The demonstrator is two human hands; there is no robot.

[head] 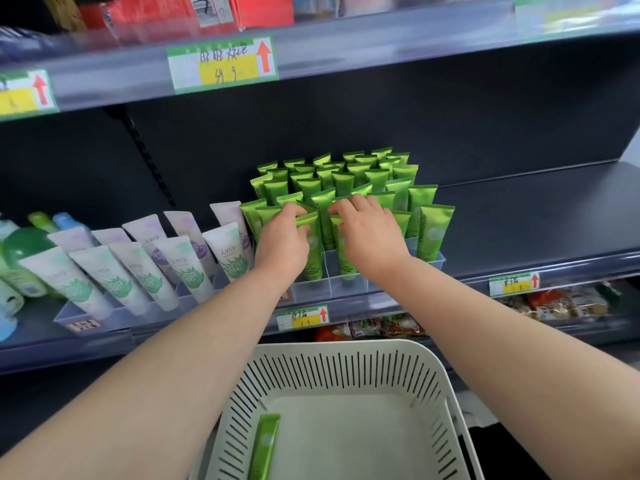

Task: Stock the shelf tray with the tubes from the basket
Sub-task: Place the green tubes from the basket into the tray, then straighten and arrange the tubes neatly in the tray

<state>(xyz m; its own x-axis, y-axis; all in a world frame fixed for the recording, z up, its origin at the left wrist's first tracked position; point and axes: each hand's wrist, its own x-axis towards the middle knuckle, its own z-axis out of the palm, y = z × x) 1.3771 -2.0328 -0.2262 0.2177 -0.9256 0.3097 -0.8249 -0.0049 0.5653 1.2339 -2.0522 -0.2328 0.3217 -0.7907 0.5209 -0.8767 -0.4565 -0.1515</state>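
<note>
Several green tubes (353, 178) stand upright in a clear shelf tray (349, 284) on the middle shelf. My left hand (284, 240) pinches the flat top of a front-row green tube (313, 258). My right hand (369, 233) pinches the top of the neighbouring front-row tube (346, 261). Both tubes stand in the tray's front compartments. Below, a white slotted basket (346, 365) holds one green tube (265, 445) lying at its left side.
White and purple tubes (145, 268) lean in clear trays to the left, with bottles (17, 258) at the far left. Bare dark shelf (536, 213) lies right of the tray. Price labels line the shelf edges; snack packs (554, 303) sit on the shelf below.
</note>
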